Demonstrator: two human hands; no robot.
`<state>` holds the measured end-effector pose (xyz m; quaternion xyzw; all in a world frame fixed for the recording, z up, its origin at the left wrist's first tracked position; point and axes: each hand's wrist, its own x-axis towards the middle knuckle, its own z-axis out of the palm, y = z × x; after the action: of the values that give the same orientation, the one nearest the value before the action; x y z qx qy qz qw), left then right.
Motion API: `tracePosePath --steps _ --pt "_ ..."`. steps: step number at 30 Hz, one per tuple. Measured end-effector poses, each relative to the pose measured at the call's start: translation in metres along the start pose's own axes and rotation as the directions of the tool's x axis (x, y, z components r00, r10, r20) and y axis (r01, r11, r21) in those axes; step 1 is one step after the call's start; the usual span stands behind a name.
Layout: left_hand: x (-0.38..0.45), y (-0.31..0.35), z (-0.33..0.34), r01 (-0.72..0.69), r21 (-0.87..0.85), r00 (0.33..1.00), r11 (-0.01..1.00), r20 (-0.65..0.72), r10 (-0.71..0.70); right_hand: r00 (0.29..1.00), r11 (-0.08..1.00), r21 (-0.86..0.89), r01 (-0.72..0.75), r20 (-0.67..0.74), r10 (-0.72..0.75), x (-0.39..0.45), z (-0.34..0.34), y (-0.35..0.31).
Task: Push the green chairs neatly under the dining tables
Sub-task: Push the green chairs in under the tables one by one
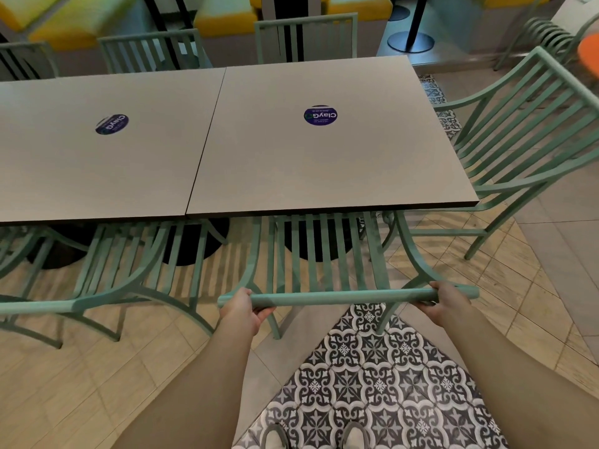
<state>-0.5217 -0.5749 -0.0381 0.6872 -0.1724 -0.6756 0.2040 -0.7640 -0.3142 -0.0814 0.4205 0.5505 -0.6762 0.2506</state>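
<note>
Both hands on the top rail [346, 298] of the near green chair [324, 254]: left hand [241, 309] at the rail's left end, right hand [445, 299] near its right end. Fingers of each hand curl round the rail from below, thumbs/knuckles on top; a firm two-handed grip, not a pinch.

Where the chair is: front of the seat already under the right tabletop [324, 140], back slats & rail still out on the near side, roughly square to the tabletop edge. Looks most of the way in, prob. a short push left.

Progress, judging by what shows:
- Chair to the left [123, 260], at the left tabletop [97, 150]: partly tucked, sits at a slight angle, may need straightening.
- Far-side chairs [306, 37] & [152, 50]: backs close against the far edge, look done.
- Chair at the right end [525, 140]: stands beside the tabletop corner, turned at an angle, clearly not pushed in. Still to do.
- Far-left chairs only partly in view, can't tell.

So approx. mid-task: one chair in hand, at least one more left.
</note>
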Motion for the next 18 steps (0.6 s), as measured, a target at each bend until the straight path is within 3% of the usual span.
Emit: tracePosePath --steps 18 --pt "-0.001 -0.002 -0.005 -0.009 -0.024 0.999 1.000 0.046 0.010 1.000 0.999 -0.039 -0.011 -0.001 0.011 -0.011 -0.005 -0.004"
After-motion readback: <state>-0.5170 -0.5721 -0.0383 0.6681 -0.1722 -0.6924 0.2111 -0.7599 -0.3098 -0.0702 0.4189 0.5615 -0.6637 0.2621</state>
